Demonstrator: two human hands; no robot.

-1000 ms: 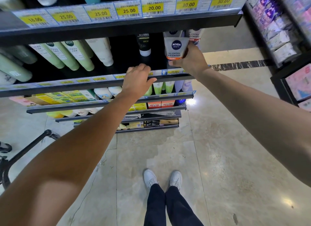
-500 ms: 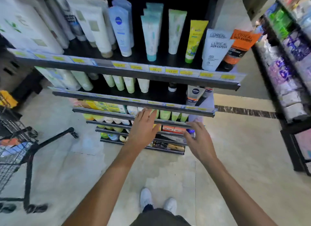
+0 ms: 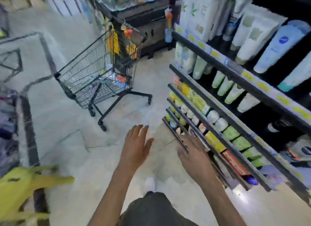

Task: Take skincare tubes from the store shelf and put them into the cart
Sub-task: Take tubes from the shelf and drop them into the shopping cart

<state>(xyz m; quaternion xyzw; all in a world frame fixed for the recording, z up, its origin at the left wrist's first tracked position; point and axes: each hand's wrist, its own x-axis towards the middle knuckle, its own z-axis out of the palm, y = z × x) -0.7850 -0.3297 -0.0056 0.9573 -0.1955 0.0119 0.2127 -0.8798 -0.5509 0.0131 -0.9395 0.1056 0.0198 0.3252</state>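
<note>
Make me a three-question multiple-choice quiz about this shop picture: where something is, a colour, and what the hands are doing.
1. Where does the cart stand?
A. on the floor left of the shelves
B. behind the person
C. on a shelf

2. What colour is the cart's frame?
A. red
B. black
C. white

3. What do the hands hold?
A. a tube each
B. one tube
C. nothing

Answers:
1 A, it stands across the aisle from the shelves.
2 B, its wire is dark.
3 C, the left hand and the right hand show spread, empty fingers.
</note>
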